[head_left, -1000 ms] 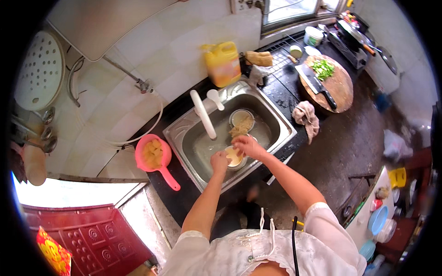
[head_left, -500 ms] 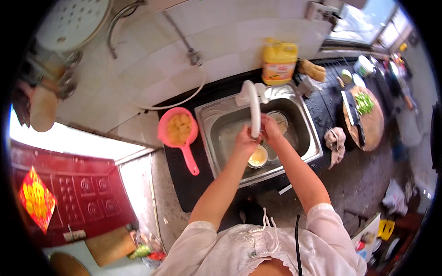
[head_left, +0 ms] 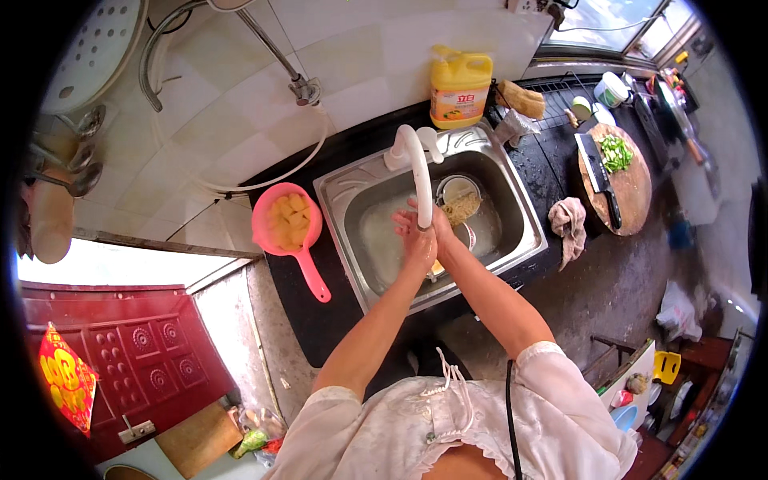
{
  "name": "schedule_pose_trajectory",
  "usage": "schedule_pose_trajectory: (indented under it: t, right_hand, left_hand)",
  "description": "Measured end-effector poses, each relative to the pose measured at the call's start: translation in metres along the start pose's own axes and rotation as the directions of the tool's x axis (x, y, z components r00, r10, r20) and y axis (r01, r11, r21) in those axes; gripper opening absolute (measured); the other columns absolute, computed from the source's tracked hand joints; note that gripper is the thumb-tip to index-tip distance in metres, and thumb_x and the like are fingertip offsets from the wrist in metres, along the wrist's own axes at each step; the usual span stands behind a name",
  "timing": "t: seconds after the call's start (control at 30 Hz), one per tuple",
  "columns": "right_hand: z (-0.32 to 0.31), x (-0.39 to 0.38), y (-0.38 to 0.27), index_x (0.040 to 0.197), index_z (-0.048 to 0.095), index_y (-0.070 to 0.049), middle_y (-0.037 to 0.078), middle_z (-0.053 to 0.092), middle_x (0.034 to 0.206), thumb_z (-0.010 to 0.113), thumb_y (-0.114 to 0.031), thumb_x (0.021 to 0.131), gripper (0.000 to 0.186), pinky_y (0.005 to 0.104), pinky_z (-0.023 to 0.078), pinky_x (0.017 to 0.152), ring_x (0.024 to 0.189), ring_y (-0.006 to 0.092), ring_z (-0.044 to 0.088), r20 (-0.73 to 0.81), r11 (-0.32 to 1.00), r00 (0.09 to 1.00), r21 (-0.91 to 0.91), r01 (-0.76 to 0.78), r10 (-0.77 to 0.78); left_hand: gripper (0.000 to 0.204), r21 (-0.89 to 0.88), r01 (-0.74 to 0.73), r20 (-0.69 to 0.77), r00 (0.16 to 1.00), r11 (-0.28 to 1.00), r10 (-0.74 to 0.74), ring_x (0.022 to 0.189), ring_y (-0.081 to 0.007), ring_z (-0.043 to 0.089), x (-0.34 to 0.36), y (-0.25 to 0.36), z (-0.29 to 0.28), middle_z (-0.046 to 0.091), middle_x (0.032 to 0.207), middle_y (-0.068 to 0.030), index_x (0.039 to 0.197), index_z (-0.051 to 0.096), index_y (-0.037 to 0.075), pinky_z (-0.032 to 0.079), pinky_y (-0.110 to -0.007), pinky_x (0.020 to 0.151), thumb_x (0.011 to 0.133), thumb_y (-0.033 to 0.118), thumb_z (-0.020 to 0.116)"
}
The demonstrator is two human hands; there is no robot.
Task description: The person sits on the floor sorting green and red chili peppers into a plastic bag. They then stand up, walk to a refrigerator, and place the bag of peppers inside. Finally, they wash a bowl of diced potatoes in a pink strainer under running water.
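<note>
Under the white faucet spout (head_left: 420, 172), both my hands meet over the metal sink (head_left: 342, 258). My left hand (head_left: 410, 232) has its fingers spread apart and holds nothing. Pressed against it is my right hand (head_left: 442, 228); its fingers are mostly hidden behind the spout and the left hand. Beyond the hands, a bowl (head_left: 458, 186) sits in the sink with a tan, stringy clump (head_left: 462, 210) at its near edge. Another white bowl (head_left: 469, 234) shows partly beside my right wrist. Something yellow shows below the wrists, largely covered by my forearms.
Left of the sink, a pink long-handled scoop (head_left: 306, 268) holds pale yellow chunks. A yellow jug (head_left: 460, 88) stands behind the sink. To the right are a crumpled cloth (head_left: 568, 228) and a round cutting board (head_left: 634, 188) with a cleaver (head_left: 598, 176) and chopped greens (head_left: 616, 152).
My left fingers have spread out to the left of the spout. The hands remain together beneath it. The view has shifted, and the bowl with the tan clump shows more plainly.
</note>
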State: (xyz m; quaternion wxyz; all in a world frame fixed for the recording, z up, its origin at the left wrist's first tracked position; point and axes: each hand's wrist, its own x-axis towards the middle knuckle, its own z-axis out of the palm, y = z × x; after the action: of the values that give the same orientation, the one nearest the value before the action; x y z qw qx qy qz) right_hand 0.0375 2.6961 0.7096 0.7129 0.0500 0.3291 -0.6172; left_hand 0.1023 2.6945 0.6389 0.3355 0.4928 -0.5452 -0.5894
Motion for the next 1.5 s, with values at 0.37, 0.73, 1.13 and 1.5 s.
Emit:
schedule_pose_trajectory:
  t: [0.37,0.73,1.13,1.5]
  right_hand:
    - [-0.012,0.013,0.022,0.114,0.052,-0.007,0.014,0.060,0.105,0.052,-0.032,0.093,0.032,0.0407,0.049,0.082,0.099,0.0263,0.059,0.096,0.991,0.995,-0.131,-0.018,0.031]
    - [0.032,-0.022,-0.058,0.117,0.054,-0.006,0.013,0.060,0.096,0.052,-0.015,0.089,0.029,0.0389,0.044,0.085,0.095,0.0290,0.057,0.631,-0.642,0.722,-0.684,0.345,-0.284]
    - [0.008,0.007,-0.073,0.137,0.034,-0.003,0.017,0.022,0.149,0.055,-0.018,0.081,0.062,0.0485,0.041,0.094,0.129,0.0308,0.039,0.580,-0.816,0.743,-0.572,0.081,-0.333]
    - [0.052,-0.073,0.033,0.110,0.058,-0.004,0.018,0.061,0.104,0.050,-0.005,0.088,0.024,0.0389,0.048,0.081,0.097,0.0360,0.059,0.594,-0.282,0.735,-0.804,0.524,-0.326]
  left_hand:
    - [0.040,0.749,-0.161,0.086,0.985,0.643,0.146,0.122,-0.0307,0.044,-0.027,0.042,-0.044,0.051,0.128,-0.0143,0.128,0.048,0.014,0.030,-0.050,0.101,0.093,0.032,0.042]
    - [0.034,0.759,-0.048,-0.408,0.742,0.649,0.532,0.106,-0.0325,0.052,-0.078,0.106,-0.214,0.059,0.106,-0.0150,0.105,0.057,0.004,0.040,-0.041,0.091,0.075,0.013,0.071]
    - [0.019,-0.757,0.387,0.139,0.882,0.526,-0.449,0.039,-0.0088,0.031,-0.080,0.071,-0.237,0.040,0.056,0.0027,0.079,0.048,0.013,0.026,-0.023,0.037,0.089,0.024,0.060]
    - [0.022,-0.532,0.624,0.222,0.755,0.572,-0.617,0.036,-0.0079,0.032,-0.175,0.109,-0.230,0.036,0.052,0.0018,0.073,0.041,0.013,0.023,-0.024,0.032,0.088,0.015,0.057]
